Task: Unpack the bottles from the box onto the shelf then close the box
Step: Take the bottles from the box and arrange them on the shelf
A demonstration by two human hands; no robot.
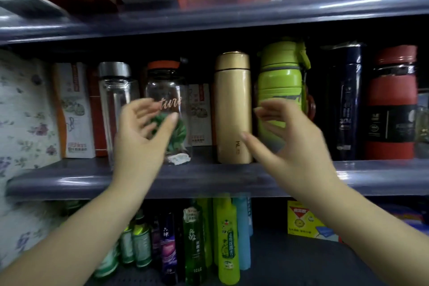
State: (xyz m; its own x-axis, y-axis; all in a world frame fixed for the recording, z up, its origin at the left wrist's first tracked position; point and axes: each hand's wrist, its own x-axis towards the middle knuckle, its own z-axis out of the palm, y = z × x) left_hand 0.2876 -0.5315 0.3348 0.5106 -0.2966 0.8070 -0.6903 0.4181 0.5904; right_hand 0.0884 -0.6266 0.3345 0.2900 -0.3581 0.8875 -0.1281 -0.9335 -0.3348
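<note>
Left fingers (144,109): spread and gently curved, holding nothing; they are blurred and overlap the lower front of the clear glass bottle, contact not certain.
Left hand (139,139): raised before the middle shelf, thumb up toward the bottle's printed lettering.
Right fingers (269,114): apart and relaxed, empty; they reach across the front of the green bottle, with the thumb pointing at the base of the gold flask (touch cannot be told through the blur).
Right hand (294,144): lifted beside the left one, the two well apart, the gold flask between them.
Clear glass bottle (168,90): upright on the shelf, orange lid, script lettering, green leaf print low down.
Steel-capped glass bottle (115,90): upright, just left of the orange-lidded one.
Gold flask (233,100): upright near the shelf's front edge.
Green bottle (282,76): upright, just right of the gold flask.
Dark navy flask (343,100): upright, wrapped in clear film.
Red flask (392,104): upright at the far right of the row.
Middle shelf (209,181): grey, carrying the whole row of bottles.
Cartons (74,109): standing behind the glass bottles.
Lower shelf (below): small green, purple and yellow bottles (192,239) crowded together.
</note>
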